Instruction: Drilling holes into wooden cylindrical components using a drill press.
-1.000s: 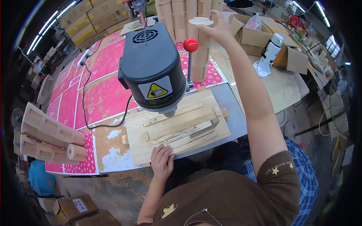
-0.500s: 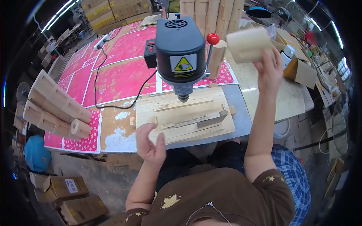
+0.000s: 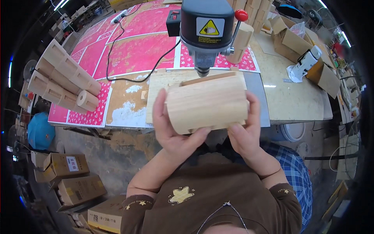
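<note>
A pale wooden cylinder with slots cut in its side (image 3: 208, 102) lies level between my hands, in front of the drill press. My left hand (image 3: 171, 128) grips its left end, thumb underneath at the near side. At the other end my right hand (image 3: 247, 126) is wrapped round it the same way. Just beyond the cylinder hangs the chuck of the bench drill press (image 3: 206, 29), with a red-knobbed lever (image 3: 241, 15) on its right. The cylinder hides most of the wooden jig board (image 3: 159, 84) beneath it.
Slotted wooden cylinders (image 3: 64, 80) are stacked at the left, and more stand behind the drill. A black cable (image 3: 108, 58) crosses the pink-covered table (image 3: 144, 27). At the right are a white bottle (image 3: 310, 56) and open cardboard boxes (image 3: 290, 37). Cartons (image 3: 82, 191) sit on the floor at lower left.
My right hand has brought the cylinder from the right side to the middle, in front of the drill. My left hand, empty before, now holds its left end. The view has shifted.
</note>
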### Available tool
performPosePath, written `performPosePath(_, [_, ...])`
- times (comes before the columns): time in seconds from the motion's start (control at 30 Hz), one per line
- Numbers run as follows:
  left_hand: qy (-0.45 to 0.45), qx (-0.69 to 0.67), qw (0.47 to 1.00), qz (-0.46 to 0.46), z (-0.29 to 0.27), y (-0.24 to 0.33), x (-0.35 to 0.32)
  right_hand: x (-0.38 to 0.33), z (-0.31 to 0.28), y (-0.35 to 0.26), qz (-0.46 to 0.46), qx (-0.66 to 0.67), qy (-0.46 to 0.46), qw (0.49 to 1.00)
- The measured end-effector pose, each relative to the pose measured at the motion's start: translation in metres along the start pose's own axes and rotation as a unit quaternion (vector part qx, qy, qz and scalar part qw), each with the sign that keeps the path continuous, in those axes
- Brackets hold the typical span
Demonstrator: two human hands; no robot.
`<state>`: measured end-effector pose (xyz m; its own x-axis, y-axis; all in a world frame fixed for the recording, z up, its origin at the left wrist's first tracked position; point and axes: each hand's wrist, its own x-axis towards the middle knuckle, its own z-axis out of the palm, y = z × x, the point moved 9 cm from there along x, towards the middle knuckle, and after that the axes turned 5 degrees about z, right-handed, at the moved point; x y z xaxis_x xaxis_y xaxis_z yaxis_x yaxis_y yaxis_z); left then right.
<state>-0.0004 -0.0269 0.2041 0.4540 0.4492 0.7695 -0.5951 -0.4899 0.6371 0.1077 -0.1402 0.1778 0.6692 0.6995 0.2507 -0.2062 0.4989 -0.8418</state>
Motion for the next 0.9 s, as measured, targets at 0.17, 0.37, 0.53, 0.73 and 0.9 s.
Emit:
performPosePath(0.17, [0.089, 0.019, 0.984, -0.153, -0.055, -0.026, -0.008, 0.005, -0.006, 0.031, 0.109, -0.284, -0.098, 0.948])
performPosePath(0.37, [0.209, 0.109, 0.917, -0.322, -0.11, -0.09, -0.046, 0.03, -0.082, 0.041, -0.093, -0.729, 0.021, 0.677])
performPosePath(0.53, [0.164, 0.149, 0.903, -0.367, -0.102, -0.136, -0.077, 0.035, -0.096, 0.056, -0.105, -0.698, 0.018, 0.708])
performPosePath(0.73, [0.156, 0.099, 0.894, -0.408, -0.077, -0.149, -0.082, 0.035, -0.092, 0.058, -0.102, -0.702, 0.005, 0.705])
performPosePath(0.9, [0.043, 0.119, 0.94, -0.317, -0.033, -0.153, -0.08, 0.026, -0.075, 0.062, -0.114, -0.701, -0.013, 0.704])
